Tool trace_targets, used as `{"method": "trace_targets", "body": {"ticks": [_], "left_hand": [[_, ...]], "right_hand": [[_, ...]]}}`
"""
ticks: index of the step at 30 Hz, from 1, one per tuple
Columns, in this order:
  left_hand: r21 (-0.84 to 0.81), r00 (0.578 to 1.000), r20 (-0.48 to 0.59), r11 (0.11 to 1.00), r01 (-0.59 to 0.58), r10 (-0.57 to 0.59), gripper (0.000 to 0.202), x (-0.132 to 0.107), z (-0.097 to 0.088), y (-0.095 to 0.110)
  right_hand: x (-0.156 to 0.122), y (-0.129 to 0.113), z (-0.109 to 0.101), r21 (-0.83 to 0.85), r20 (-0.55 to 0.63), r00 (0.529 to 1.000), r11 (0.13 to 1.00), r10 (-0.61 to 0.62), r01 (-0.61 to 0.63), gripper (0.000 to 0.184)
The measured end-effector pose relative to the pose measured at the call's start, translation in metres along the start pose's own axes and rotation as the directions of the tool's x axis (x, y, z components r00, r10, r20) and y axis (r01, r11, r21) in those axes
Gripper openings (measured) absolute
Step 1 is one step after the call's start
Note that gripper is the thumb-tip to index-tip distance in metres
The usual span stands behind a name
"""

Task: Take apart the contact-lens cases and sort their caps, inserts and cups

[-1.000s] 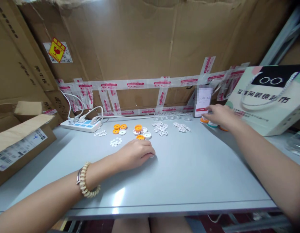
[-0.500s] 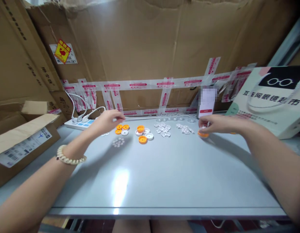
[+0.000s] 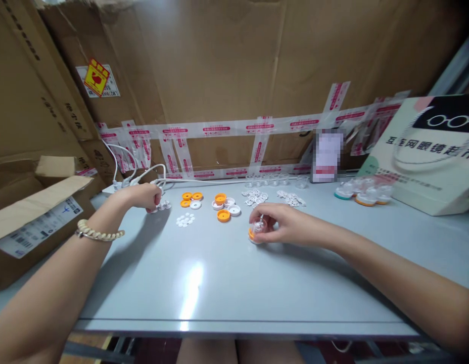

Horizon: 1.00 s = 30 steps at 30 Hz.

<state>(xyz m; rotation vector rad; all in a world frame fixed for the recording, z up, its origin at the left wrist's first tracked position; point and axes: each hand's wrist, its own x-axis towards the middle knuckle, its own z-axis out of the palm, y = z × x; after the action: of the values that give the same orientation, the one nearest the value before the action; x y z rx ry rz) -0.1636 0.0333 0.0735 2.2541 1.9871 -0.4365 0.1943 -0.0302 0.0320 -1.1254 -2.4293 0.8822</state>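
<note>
My right hand (image 3: 278,223) is closed round a small clear-domed piece with an orange base (image 3: 251,234), low over the middle of the table. My left hand (image 3: 146,196) is at the far left with its fingers pinched down by a few small white parts (image 3: 164,205); what lies between the fingertips is hidden. Between the hands are orange and white round caps (image 3: 223,216), some stacked, and a cluster of small white discs (image 3: 185,219). Behind my right hand lie two piles of flat white cut-out pieces (image 3: 254,197).
Clear cups (image 3: 272,179) line the back beside a propped phone (image 3: 327,154). Several domed pieces with orange and teal bases (image 3: 371,191) stand by a paper bag (image 3: 435,156). A power strip (image 3: 112,189) with white cables and an open carton (image 3: 41,217) are at left.
My right hand has come left and nearer with the orange-based piece, uncovering the domed pieces by the bag. My left hand has moved left and down to the small white parts.
</note>
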Motion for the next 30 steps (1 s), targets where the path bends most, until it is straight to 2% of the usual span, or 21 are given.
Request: {"method": "trace_targets", "body": {"ticks": [6, 10, 12, 14, 15, 16, 17, 19, 21, 25, 30], "left_hand": [[0.083, 0.999, -0.044, 0.997, -0.004, 0.008, 0.018, 0.005, 0.005, 0.000], [0.095, 0.998, -0.060, 0.995, 0.025, -0.020, 0.017, 0.002, 0.000, 0.003], [0.146, 0.984, -0.161, 0.984, 0.102, -0.078, 0.017, -0.006, -0.005, 0.014], [0.180, 0.951, -0.294, 0.972, 0.150, -0.092, 0.022, -0.017, -0.009, 0.035], [0.167, 0.945, -0.323, 0.979, 0.117, -0.058, 0.026, -0.025, -0.009, 0.049], [0.126, 0.944, -0.330, 0.992, 0.028, 0.016, 0.029, -0.032, -0.008, 0.064], [0.074, 0.939, -0.320, 0.991, -0.110, 0.128, 0.034, -0.040, -0.006, 0.080], [-0.038, 0.900, -0.296, 0.938, -0.346, 0.320, 0.043, -0.053, 0.004, 0.110], [-0.132, 0.861, -0.304, 0.877, -0.461, 0.407, 0.046, -0.059, 0.019, 0.136], [-0.290, 0.810, -0.374, 0.773, -0.565, 0.451, 0.043, -0.056, 0.048, 0.164], [-0.419, 0.784, -0.497, 0.689, -0.592, 0.371, 0.029, -0.047, 0.064, 0.174]], "right_hand": [[0.004, 0.005, 0.008, 0.136, -0.050, 0.999, 0.991, 0.013, -0.006, 0.034], [0.007, 0.005, 0.014, 0.195, -0.099, 0.995, 0.981, 0.016, 0.004, 0.033], [0.009, 0.004, 0.019, 0.230, -0.126, 0.992, 0.973, 0.018, 0.012, 0.031], [0.011, 0.004, 0.023, 0.259, -0.150, 0.988, 0.966, 0.036, 0.004, 0.032], [0.012, 0.004, 0.025, 0.267, -0.163, 0.985, 0.964, 0.050, -0.005, 0.033], [0.013, 0.004, 0.027, 0.270, -0.174, 0.983, 0.963, 0.061, -0.012, 0.034], [0.013, 0.004, 0.029, 0.272, -0.181, 0.981, 0.962, 0.068, -0.016, 0.035], [0.014, 0.005, 0.033, 0.278, -0.192, 0.979, 0.961, 0.063, -0.007, 0.038], [0.015, 0.006, 0.036, 0.298, -0.189, 0.980, 0.955, 0.055, 0.004, 0.041], [0.016, 0.005, 0.040, 0.359, -0.164, 0.985, 0.933, 0.059, 0.004, 0.043], [0.015, 0.004, 0.045, 0.372, -0.193, 0.980, 0.928, 0.044, 0.031, 0.040]]}}
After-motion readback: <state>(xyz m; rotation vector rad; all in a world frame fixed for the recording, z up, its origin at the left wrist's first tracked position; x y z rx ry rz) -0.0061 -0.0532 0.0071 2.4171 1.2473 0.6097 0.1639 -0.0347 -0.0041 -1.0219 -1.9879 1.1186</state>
